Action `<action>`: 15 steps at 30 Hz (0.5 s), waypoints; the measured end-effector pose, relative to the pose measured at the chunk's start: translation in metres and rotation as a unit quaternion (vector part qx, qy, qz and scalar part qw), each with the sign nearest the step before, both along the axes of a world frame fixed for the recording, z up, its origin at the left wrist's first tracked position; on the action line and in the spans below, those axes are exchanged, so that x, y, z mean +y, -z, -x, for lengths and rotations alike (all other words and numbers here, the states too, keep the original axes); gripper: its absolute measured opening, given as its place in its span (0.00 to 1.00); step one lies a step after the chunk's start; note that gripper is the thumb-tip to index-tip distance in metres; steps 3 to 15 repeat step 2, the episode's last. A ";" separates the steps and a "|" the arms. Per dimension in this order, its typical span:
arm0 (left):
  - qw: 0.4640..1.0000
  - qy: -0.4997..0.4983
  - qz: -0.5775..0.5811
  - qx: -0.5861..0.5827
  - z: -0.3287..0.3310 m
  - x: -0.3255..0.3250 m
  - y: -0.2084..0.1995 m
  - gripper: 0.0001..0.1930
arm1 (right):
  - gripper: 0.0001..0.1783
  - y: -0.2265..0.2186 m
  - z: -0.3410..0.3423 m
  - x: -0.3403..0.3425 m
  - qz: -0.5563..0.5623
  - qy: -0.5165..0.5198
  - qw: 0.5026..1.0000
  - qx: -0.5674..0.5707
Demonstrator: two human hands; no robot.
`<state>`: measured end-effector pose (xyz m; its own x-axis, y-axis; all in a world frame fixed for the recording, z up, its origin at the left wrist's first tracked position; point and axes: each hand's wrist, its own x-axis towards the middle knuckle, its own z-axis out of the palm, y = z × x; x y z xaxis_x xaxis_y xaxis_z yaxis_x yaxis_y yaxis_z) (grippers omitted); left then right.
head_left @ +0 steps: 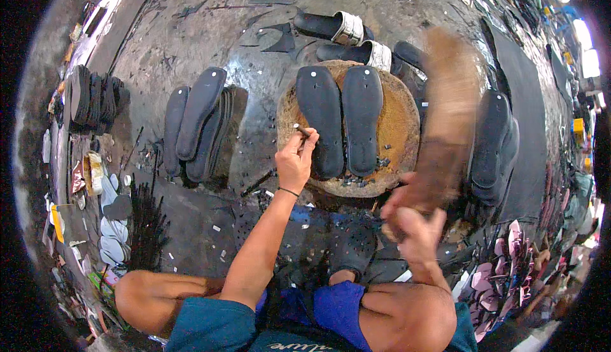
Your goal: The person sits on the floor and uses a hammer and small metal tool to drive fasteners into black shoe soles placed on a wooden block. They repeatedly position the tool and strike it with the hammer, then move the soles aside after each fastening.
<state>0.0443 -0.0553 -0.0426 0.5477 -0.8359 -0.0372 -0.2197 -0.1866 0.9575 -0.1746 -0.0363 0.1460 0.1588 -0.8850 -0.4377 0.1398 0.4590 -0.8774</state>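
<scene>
My left hand [294,163] pinches a short dark punch [302,130] at the left edge of a black shoe sole [320,113]. A second black sole [362,116] lies beside it, and both rest on a round wooden block [401,119]. Each sole has a pale dot near its far end and small holes. To the right of the block, my right hand [415,221] is closed round the near end of a thick wooden mallet [449,91]. The mallet is blurred by motion and its far end points away from me.
Stacked black soles stand left of the block [203,123], farther left [89,97] and at the right [490,139]. Sandals with white straps [349,28] lie beyond the block. Dark sheet material [519,110] lies at the right. Small cut scraps litter the floor.
</scene>
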 end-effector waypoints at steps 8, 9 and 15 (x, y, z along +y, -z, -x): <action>0.999 0.000 -0.019 -0.051 -0.003 0.005 -0.004 0.11 | 0.29 -0.021 -0.001 -0.005 0.044 0.012 0.996 -0.082; 0.999 0.000 -0.019 -0.051 -0.003 0.005 -0.004 0.11 | 0.29 -0.021 -0.001 -0.005 0.044 0.012 0.996 -0.082; 0.999 0.000 -0.019 -0.051 -0.003 0.005 -0.004 0.11 | 0.29 -0.021 -0.001 -0.005 0.044 0.012 0.996 -0.082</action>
